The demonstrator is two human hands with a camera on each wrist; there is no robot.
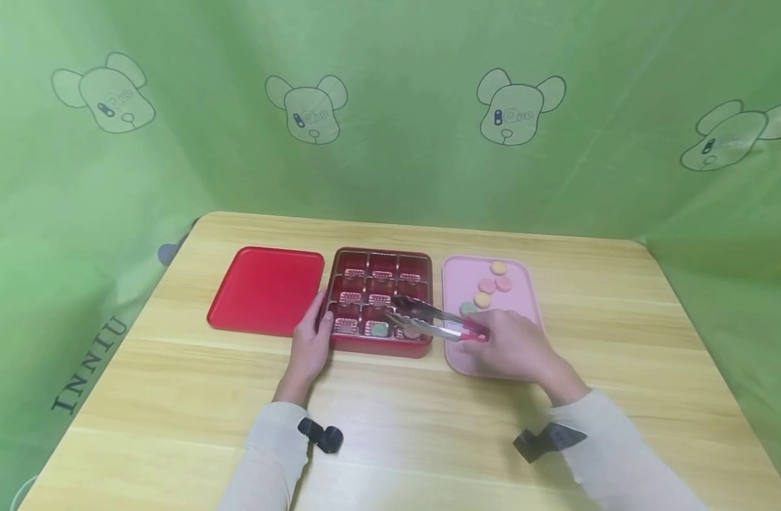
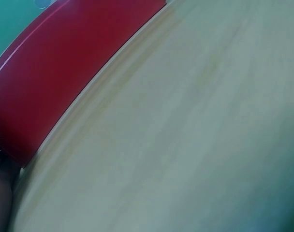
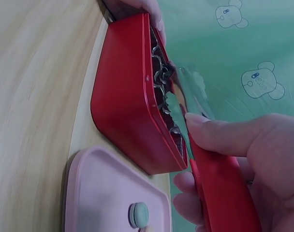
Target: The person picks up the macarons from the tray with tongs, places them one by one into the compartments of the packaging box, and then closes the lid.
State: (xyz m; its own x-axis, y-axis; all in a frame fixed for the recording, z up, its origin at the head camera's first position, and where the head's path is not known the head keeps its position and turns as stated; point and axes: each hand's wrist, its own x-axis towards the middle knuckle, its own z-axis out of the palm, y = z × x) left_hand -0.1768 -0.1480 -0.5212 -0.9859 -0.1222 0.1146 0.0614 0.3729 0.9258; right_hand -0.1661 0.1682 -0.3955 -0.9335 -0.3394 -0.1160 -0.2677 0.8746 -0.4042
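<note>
My right hand [image 1: 512,344] grips red-handled metal tongs [image 1: 438,328] over the right part of a red box [image 1: 378,346] with a clear compartment insert. The tips reach in above its front right compartments. A green macaron [image 1: 379,329] sits in the front middle compartment. In the front right one, a pinkish macaron [image 1: 412,331] shows beside the lower arm of the tongs; I cannot tell if they grip it. Along the box's left wall lies my left hand [image 1: 312,345], fingers extended, thumb near the front corner. Only a dark edge of that hand shows in the left wrist view.
Right of the box, a pink tray [image 1: 456,284] bears several macarons, among them a green macaron [image 3: 139,215] and pink macarons [image 1: 487,286]. On the left lies a flat red lid [image 1: 269,287]. A green printed curtain [image 1: 403,177] surrounds the wooden table [image 1: 378,440].
</note>
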